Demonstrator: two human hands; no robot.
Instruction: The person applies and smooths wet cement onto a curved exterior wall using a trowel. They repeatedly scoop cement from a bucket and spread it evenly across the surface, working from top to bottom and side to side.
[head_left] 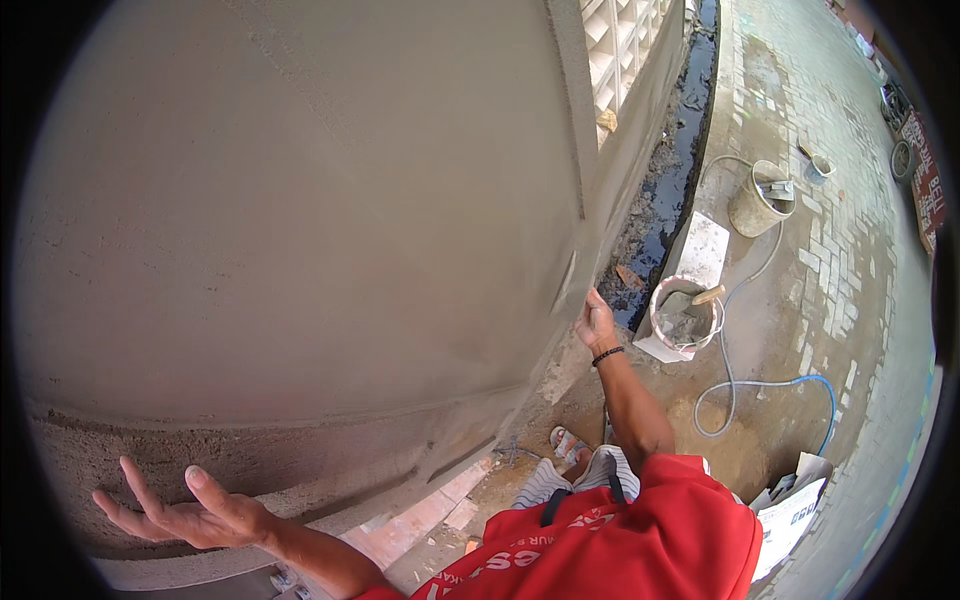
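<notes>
Seen from the head, looking down along a freshly plastered grey wall filling the frame from 9 to 12 o'clock. Left hand at 7 o'clock, palm up, fingers spread wide, holding nothing, hovering just beside the rough lower band of the wall; whether touching it, cannot tell. Right hand near the centre, slightly toward 3 o'clock, raised to the wall's corner edge, fingers bunched together against the plaster there; whether pinching anything, cannot tell. A dark bead bracelet around that wrist. Below, at 5 o'clock, a red shirt with pale lettering, and striped shorts just above it. A sandalled foot on the ground near the wall's base. Pale bricks lying along the wall's foot at 6 o'clock.

Toward 3 o'clock, a white bucket of grey mortar with a wooden-handled trowel resting in it, standing on a white slab. Farther off at 2 o'clock, a second, grey bucket on the paved ground. A hose, grey to blue, looping between the buckets and out toward 4 o'clock. A dark, wet gutter running along the wall toward 1 o'clock. A patterned block screen at 12 to 1 o'clock. A white printed sack at 4 to 5 o'clock.
</notes>
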